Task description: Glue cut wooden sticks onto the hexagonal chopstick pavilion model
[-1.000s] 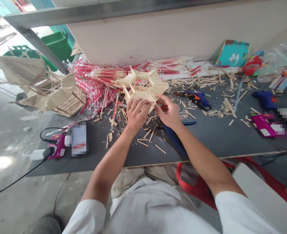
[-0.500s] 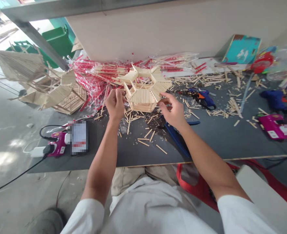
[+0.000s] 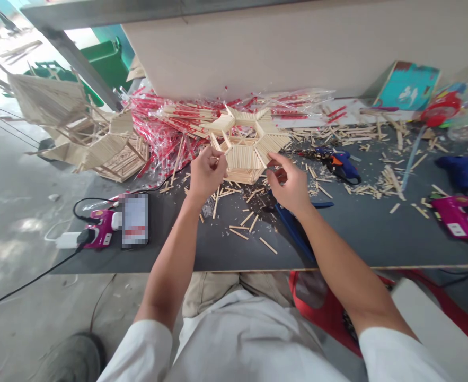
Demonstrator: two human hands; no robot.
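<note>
A small model (image 3: 241,157) built of thin wooden sticks, with flared striped panels round an open top, stands on the dark table between my hands. My left hand (image 3: 206,174) is closed in a pinch at the near left panel; whatever its fingertips hold is hidden. At the near right panel my right hand (image 3: 289,183) has its thumb and forefinger curved against the edge, the other fingers curled. Blue-handled pliers (image 3: 296,231) lie partly under my right forearm. Loose cut sticks (image 3: 268,245) are scattered in front of the model.
A larger stick model (image 3: 94,140) stands at the left. Red-marked plastic packs of sticks (image 3: 158,122) lie behind. Blue glue guns (image 3: 343,164) and sticks are at the right. A phone (image 3: 134,220) lies by a purple power strip (image 3: 102,229) with cables.
My left hand has moved right, from the model's left side to its near left panel. My right hand stays by the right panel. The whole view has shifted slightly.
</note>
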